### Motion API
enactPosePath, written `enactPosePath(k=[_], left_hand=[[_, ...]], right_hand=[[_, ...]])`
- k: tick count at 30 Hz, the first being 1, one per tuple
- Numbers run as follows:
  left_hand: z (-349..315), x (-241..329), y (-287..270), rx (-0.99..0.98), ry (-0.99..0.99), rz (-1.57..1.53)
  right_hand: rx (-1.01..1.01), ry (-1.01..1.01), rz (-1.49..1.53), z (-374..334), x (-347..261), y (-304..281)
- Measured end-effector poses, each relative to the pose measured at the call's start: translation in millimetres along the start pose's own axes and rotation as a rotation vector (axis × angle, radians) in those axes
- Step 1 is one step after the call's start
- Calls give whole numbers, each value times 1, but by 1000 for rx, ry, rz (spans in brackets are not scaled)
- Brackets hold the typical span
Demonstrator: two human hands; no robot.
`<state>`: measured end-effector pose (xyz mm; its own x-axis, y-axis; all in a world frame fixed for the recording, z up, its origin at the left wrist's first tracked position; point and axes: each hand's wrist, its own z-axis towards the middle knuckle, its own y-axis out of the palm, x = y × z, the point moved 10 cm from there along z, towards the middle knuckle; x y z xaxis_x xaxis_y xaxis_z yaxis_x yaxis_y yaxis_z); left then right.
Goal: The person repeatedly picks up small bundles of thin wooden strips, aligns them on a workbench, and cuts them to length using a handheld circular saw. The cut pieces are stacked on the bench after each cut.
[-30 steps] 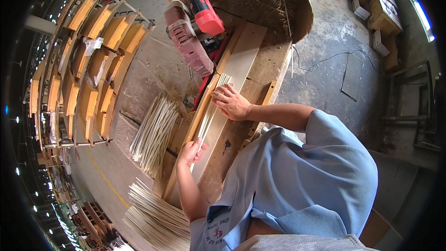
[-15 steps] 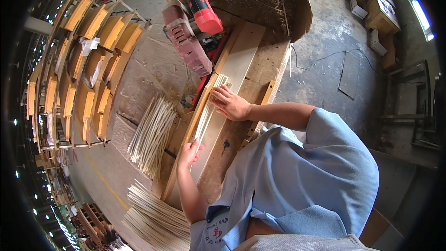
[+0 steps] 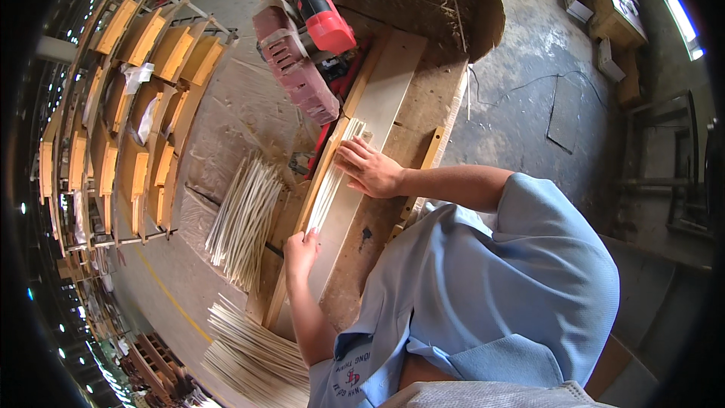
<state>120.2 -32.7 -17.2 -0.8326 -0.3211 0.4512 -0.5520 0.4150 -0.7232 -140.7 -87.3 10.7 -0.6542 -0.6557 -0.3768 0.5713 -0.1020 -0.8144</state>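
A small bunch of thin pale wooden sticks (image 3: 327,195) lies lengthwise on a long pale board (image 3: 375,130), against a wooden guide strip (image 3: 311,204). My right hand (image 3: 372,170) rests flat across the upper part of the bunch, fingers stretched out over it. At the near ends of the sticks, my left hand (image 3: 300,253) is closed, its thumb up against them; its other fingers are partly hidden. Just beyond the far ends of the bunch stands a miter saw with a dusty reddish guard (image 3: 296,60) and a red-and-black handle (image 3: 320,7).
Left of the bench lie a loose pile of sticks (image 3: 245,219) and another stack (image 3: 253,355) nearer me. A rack (image 3: 143,117) with yellowish wooden parts stands far left. A large cardboard box (image 3: 483,7) opens behind the saw. A cable (image 3: 521,97) crosses the floor at right.
My left hand has shifted slightly down and left along the near ends of the sticks. My right hand stays on the bunch. The whole view has moved a little.
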Motion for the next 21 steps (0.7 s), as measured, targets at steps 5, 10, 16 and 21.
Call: enactPosePath(k=[5,10,16,21], left_hand=[[-35,63,-32,434,98,341],[-41,133,-30,658,522,291],[-7,177,25,615,811,408],[18,203,40,579,886,459]], right_hand=[[-14,29,-29,-6,9,6],[-9,26,7,-4,7,1],[67,72,118,-1,8,-11],[82,110,168,0,15,-12]])
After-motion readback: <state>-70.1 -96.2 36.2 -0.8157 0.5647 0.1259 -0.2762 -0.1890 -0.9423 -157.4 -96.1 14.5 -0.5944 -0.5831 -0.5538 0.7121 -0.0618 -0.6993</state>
